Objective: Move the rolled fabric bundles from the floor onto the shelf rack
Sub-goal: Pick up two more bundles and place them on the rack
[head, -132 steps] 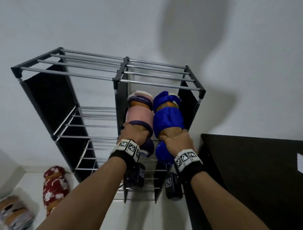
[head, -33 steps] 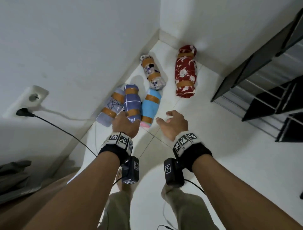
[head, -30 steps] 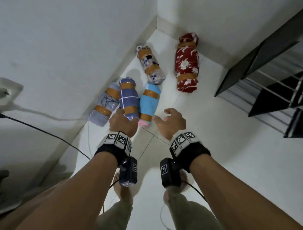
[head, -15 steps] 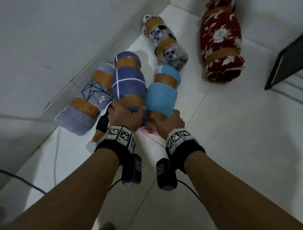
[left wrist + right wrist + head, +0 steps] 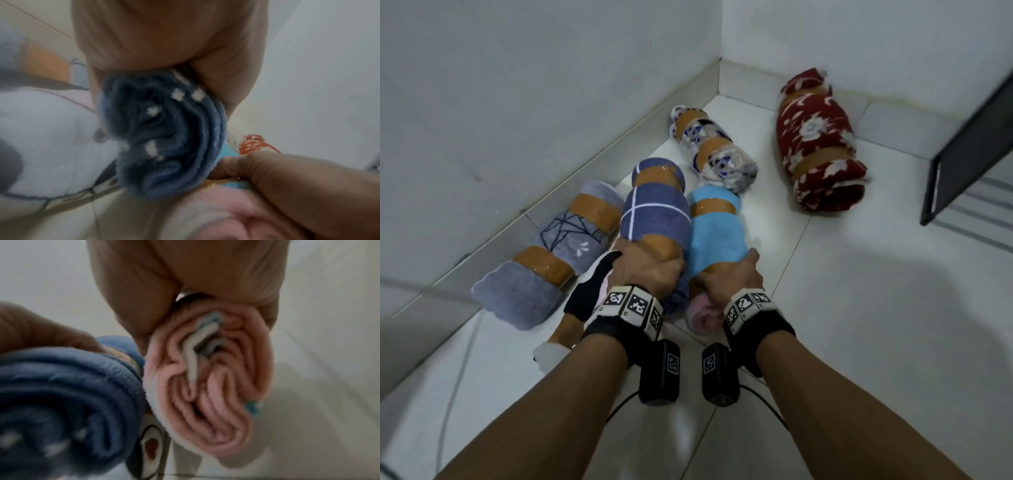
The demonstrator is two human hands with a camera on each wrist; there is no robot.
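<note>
Several rolled fabric bundles bound with brown tape lie on the white floor by the wall. My left hand (image 5: 645,265) grips the near end of the dark blue checked bundle (image 5: 655,212); its rolled end (image 5: 164,139) fills the left wrist view. My right hand (image 5: 729,277) grips the near end of the light blue bundle (image 5: 717,229), whose pink rolled end (image 5: 207,386) shows in the right wrist view. A grey bundle (image 5: 558,253) lies left of them. A white-and-blue patterned bundle (image 5: 714,150) and a red floral bundle (image 5: 818,140) lie farther off. A black-and-white bundle (image 5: 589,298) sits under my left wrist.
The shelf rack's dark side panel (image 5: 969,150) shows at the right edge. The wall and its skirting (image 5: 592,161) run close along the left of the bundles. Open floor tiles (image 5: 876,308) lie to the right. A cable (image 5: 448,387) trails on the floor at lower left.
I turned from the rack to the floor corner. Both hands reached down and closed round the near ends of the dark blue and light blue bundles; the view has pulled back slightly since half a second ago.
</note>
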